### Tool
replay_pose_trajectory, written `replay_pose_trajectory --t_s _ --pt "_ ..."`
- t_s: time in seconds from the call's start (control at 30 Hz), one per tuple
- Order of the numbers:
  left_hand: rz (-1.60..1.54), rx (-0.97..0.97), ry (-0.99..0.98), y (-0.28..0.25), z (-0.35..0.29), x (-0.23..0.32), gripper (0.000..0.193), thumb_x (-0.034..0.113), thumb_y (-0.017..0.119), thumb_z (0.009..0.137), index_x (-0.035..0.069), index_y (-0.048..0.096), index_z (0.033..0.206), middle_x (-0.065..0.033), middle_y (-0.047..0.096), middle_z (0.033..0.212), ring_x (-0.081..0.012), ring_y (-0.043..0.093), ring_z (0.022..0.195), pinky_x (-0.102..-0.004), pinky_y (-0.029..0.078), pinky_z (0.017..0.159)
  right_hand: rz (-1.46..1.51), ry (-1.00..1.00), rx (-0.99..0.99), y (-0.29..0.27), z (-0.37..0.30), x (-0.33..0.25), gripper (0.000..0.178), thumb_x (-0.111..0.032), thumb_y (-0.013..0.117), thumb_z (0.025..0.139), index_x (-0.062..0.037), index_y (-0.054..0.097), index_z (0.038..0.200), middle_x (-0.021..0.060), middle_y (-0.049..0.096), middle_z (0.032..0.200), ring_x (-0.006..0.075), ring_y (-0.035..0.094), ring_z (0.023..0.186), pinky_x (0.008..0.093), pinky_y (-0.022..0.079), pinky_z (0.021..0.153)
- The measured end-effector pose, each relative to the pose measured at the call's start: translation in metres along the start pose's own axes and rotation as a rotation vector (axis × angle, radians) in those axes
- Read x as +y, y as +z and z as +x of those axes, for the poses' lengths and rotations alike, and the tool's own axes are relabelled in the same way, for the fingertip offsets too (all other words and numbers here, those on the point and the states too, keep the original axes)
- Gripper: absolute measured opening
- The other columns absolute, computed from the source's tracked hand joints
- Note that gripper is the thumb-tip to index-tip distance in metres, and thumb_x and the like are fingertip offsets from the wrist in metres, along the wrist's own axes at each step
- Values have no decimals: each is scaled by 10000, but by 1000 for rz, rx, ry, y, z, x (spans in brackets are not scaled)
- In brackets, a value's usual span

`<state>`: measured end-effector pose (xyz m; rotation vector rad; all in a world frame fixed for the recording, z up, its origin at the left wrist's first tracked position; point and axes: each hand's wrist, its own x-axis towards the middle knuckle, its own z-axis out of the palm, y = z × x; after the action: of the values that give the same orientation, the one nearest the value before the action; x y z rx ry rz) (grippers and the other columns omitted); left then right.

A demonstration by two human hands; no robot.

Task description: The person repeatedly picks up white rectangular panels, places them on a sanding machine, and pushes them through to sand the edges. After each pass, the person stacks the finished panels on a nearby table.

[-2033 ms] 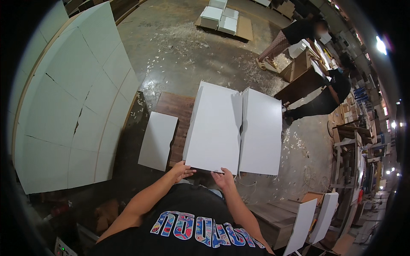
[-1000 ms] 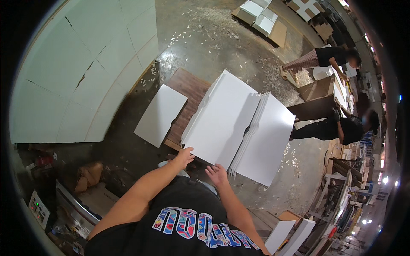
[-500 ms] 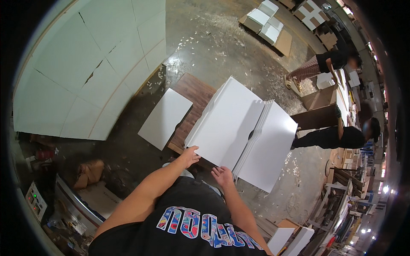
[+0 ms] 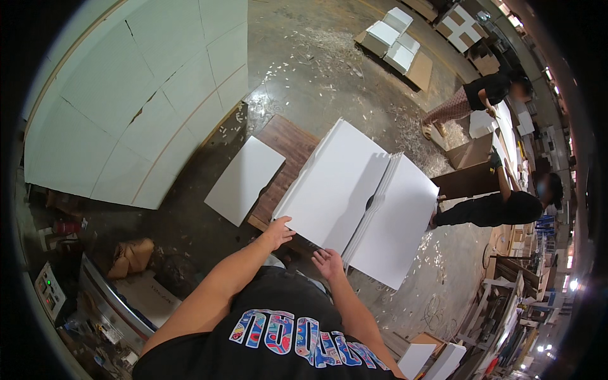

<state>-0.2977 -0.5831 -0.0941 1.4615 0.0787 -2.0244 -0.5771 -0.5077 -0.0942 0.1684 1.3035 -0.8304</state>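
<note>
Two piles of white panels lie side by side before me. The left pile [image 4: 339, 177] has smooth, flat tops, and the right pile [image 4: 405, 221] shows several stacked edges with a small dark notch along the seam. My left hand [image 4: 277, 233] is at the near left corner of the left pile, fingers apart, touching its edge. By the near edge, close to where the piles meet, my right hand [image 4: 328, 263] has its fingers stretched out and holds nothing; whether it touches the panels I cannot tell.
A brown wood-grain board [image 4: 278, 171] lies under the piles, with a single white panel [image 4: 246, 180] across its left side. Tall pale green stacked sheets [image 4: 139, 95] stand at the left. Two people work at the right around a brown box [image 4: 468, 180]. A control panel [image 4: 50, 291] sits lower left.
Both my hands stay nearly in place at the panels' near edge. The view has shifted slightly. At the right, the co-workers' arms have moved a little.
</note>
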Motion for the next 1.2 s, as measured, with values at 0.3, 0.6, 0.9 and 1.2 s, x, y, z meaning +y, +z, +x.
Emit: replay_pose_trajectory --t_s 0.3,0.6,0.9,1.2 --pt "-17 -57 77 -6 -22 -11 842 453 633 1097 61 302 1765 -282 292 1821 -376 572 1505 -529 480 1207 -25 -41 17 4 -7 2 491 -178 502 1126 84 463 1540 197 537 1661 409 606 1461 591 554 1183" --pt "-41 -105 143 -25 -22 -39 609 419 597 1138 107 495 1651 -134 559 1691 -306 643 1437 -502 528 1132 -183 -108 67 4 -4 12 361 -124 490 1108 71 556 1405 205 659 1556 378 688 1355 559 602 1120" --pt "280 115 36 -98 7 -54 190 309 693 1025 155 799 1058 -18 811 1072 -188 733 892 -424 545 737 -381 -42 140 20 -7 19 412 -170 507 1142 -16 512 1524 207 656 1570 385 692 1346 548 600 1112" --pt "792 637 395 -316 21 11 255 256 679 894 44 796 973 -258 773 1026 -474 739 962 -546 588 879 -1138 -138 28 105 31 68 627 -119 684 1040 21 533 1632 92 755 1101 158 693 821 333 554 675"
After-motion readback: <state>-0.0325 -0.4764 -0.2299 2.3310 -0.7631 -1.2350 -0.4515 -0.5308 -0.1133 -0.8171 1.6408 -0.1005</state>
